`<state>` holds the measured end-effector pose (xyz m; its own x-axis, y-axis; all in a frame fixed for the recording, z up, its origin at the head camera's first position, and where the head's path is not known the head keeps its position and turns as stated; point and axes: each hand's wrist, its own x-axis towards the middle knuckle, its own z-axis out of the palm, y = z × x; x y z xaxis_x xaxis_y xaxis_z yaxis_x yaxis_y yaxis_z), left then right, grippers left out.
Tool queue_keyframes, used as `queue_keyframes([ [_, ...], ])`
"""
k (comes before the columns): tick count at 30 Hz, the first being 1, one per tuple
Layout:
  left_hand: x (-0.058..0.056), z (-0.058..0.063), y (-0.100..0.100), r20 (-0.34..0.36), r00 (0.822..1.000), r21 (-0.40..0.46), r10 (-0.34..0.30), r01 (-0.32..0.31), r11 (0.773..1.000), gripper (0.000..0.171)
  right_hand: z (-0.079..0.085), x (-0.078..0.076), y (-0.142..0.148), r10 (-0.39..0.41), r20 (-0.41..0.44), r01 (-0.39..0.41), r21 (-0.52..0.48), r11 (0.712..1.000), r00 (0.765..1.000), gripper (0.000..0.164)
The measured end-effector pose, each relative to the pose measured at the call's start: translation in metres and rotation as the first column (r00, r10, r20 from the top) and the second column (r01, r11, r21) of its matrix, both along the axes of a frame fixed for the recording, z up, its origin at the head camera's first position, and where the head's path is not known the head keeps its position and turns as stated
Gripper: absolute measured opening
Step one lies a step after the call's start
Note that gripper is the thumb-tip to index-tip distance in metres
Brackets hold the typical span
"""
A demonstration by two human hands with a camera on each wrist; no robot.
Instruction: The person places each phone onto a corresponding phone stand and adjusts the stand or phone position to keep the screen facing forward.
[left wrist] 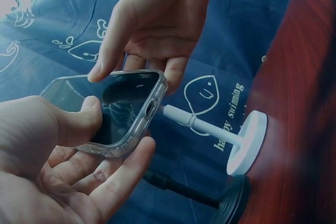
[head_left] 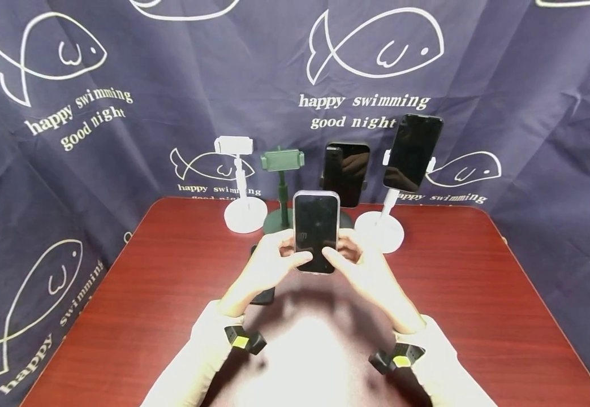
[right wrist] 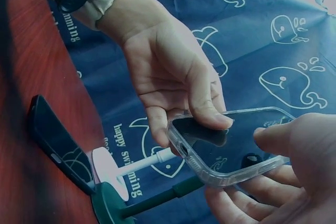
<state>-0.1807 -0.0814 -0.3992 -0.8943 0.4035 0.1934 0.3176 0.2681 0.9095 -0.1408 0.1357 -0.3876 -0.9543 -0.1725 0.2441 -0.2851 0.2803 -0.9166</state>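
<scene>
A smartphone [head_left: 317, 223] in a clear case is held upright between both hands, its dark screen facing the head camera. My left hand [head_left: 266, 264] grips its left edge, thumb over the lower screen and fingers behind. On the opposite edge my right hand [head_left: 368, 271] grips it the same way. The left wrist view shows the charging port in the bottom edge of the phone [left wrist: 118, 103], between the two thumbs. Beyond the hands stand a white phone stand [head_left: 245, 215] and a green phone stand [head_left: 283, 161], both with bare clamps.
Another smartphone [head_left: 264, 297] lies on the red table [head_left: 137, 316], partly hidden under my left forearm. At the back right, a dark phone [head_left: 345, 178] sits in a dark stand and a tilted phone [head_left: 412, 152] in a white stand [head_left: 380, 232]. A fish-print curtain [head_left: 198, 73] hangs behind.
</scene>
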Motion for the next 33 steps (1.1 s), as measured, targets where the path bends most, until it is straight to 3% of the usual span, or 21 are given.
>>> queue_keyframes([
  [5,-0.002,0.001,0.002,-0.006,1.000,0.011,-0.007,0.007,1.000,0.035,0.004,-0.003,0.001,-0.018,-0.066,0.024,0.103,0.994,0.998,0.011],
  [10,-0.005,0.002,0.000,0.031,0.999,0.084,-0.022,0.019,0.996,0.036,0.010,-0.010,-0.002,0.003,-0.105,0.007,0.097,0.995,0.995,0.017],
  [12,-0.006,0.004,-0.002,0.044,0.999,0.106,-0.022,0.018,0.994,0.035,0.014,-0.012,-0.004,0.010,-0.112,0.001,0.099,0.995,0.994,0.013],
  [16,-0.008,0.012,-0.005,0.057,0.998,0.092,0.012,-0.018,0.996,0.033,0.023,-0.016,-0.006,0.012,-0.123,0.001,0.102,0.995,0.992,0.013],
  [19,-0.010,0.021,-0.010,0.105,0.992,0.077,0.077,-0.086,0.993,0.044,0.030,-0.020,-0.008,-0.009,-0.154,0.026,0.111,0.994,0.988,0.016],
  [22,-0.014,0.029,-0.018,0.138,0.986,0.112,0.091,-0.107,0.988,0.050,0.036,-0.024,-0.010,-0.040,-0.175,0.059,0.105,0.993,0.984,0.017],
  [27,-0.026,0.041,-0.035,0.068,0.992,0.159,0.102,-0.112,0.981,0.041,0.048,-0.034,-0.019,-0.088,-0.174,0.093,0.020,0.995,0.981,0.020],
  [33,-0.040,0.059,-0.047,0.069,0.973,0.142,0.221,-0.229,0.963,0.060,0.066,-0.046,-0.033,-0.164,-0.198,0.158,-0.045,0.986,0.966,0.022],
])
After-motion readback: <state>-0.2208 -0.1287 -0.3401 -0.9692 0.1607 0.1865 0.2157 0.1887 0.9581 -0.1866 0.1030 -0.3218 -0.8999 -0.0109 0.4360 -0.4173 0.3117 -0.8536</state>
